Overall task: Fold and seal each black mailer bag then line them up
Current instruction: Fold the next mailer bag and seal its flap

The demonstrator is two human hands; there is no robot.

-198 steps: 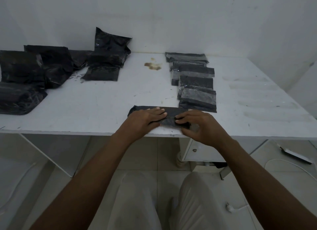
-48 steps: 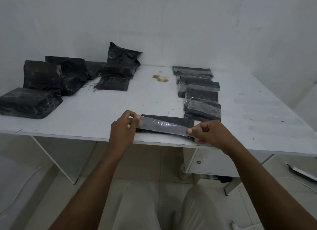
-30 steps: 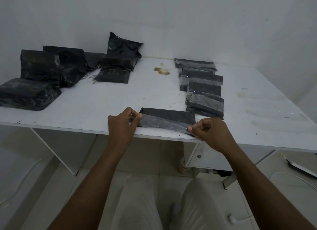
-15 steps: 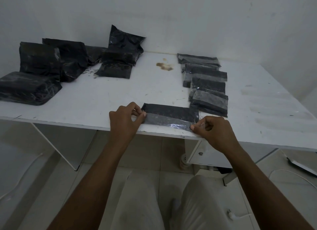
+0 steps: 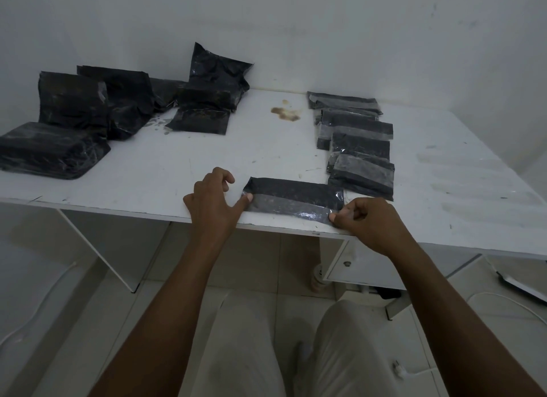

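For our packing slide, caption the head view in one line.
Left hand presses and right hand pinches the flap of a black mailer beside the finished row.

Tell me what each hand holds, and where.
The right hand pinches the folded mailer bag at the right corner of its grey flap; the left hand presses the flap's left end.

On your table [image 5: 148, 171] the mailer bag [image 5: 293, 196] lies at the near edge; from it, folded bags [image 5: 358, 142] run back at 1 o'clock, a stain [image 5: 285, 113] sits at 12, the loose pile [image 5: 88, 115] at 10
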